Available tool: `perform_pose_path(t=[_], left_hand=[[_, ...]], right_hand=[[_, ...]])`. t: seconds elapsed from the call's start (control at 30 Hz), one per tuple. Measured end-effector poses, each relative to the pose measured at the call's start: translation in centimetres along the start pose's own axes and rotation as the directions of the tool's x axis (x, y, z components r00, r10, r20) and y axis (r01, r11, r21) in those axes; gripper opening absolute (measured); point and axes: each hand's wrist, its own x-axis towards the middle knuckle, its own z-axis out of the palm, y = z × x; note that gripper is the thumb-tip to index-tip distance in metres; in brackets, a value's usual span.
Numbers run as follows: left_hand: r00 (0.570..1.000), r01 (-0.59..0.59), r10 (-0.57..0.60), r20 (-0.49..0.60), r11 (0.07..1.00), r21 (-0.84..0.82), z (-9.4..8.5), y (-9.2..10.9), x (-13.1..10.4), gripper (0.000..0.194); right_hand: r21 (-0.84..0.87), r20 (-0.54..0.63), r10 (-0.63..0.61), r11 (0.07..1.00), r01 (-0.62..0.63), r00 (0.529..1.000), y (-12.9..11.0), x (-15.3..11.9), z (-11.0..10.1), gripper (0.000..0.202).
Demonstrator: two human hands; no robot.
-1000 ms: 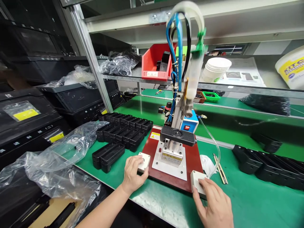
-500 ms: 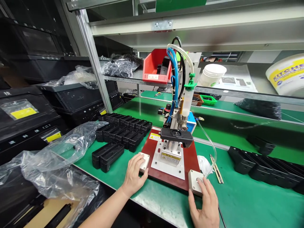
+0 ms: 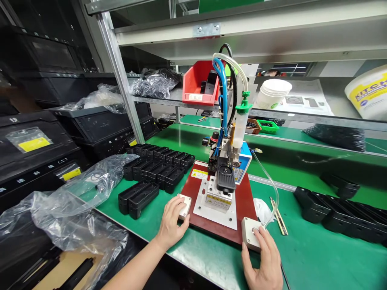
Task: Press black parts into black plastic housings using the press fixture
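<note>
My left hand (image 3: 173, 217) lies on a small cream switch box (image 3: 185, 206) at the left of the machine's red base (image 3: 208, 224), fingers stretched over its top. The fingertips of my right hand (image 3: 264, 257) touch the button on a second cream switch box (image 3: 250, 234) at the right. Neither hand grips anything. Between them stands a dispensing machine with a syringe (image 3: 241, 125) capped in green. Under its nozzle, a black plastic part (image 3: 226, 180) with a round recess sits on the metal fixture (image 3: 219, 201), its long side pointing towards me.
Rows of black plastic housings (image 3: 157, 167) stand on the green bench at left, with more black parts (image 3: 341, 213) at right. Clear plastic bags (image 3: 75, 217) hang over the left edge. A red bin (image 3: 199, 86) and a white tub (image 3: 273, 92) stand on the shelf. Tweezers (image 3: 278, 215) lie at right.
The black part on the fixture has turned from lying crosswise to pointing towards me, uncovering more of the blue box behind. Both hands stay on the switch boxes; the view shifts slightly.
</note>
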Motion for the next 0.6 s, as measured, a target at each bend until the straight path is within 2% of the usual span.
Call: perform_pose_path(t=[0.6], left_hand=[[1.0, 0.014, -0.014, -0.002, 1.0, -0.012, -0.1, 0.11, 0.1, 0.037]], right_hand=[[-0.014, 0.027, 0.003, 1.0, -0.002, 1.0, 0.1, -0.05, -0.06, 0.049]])
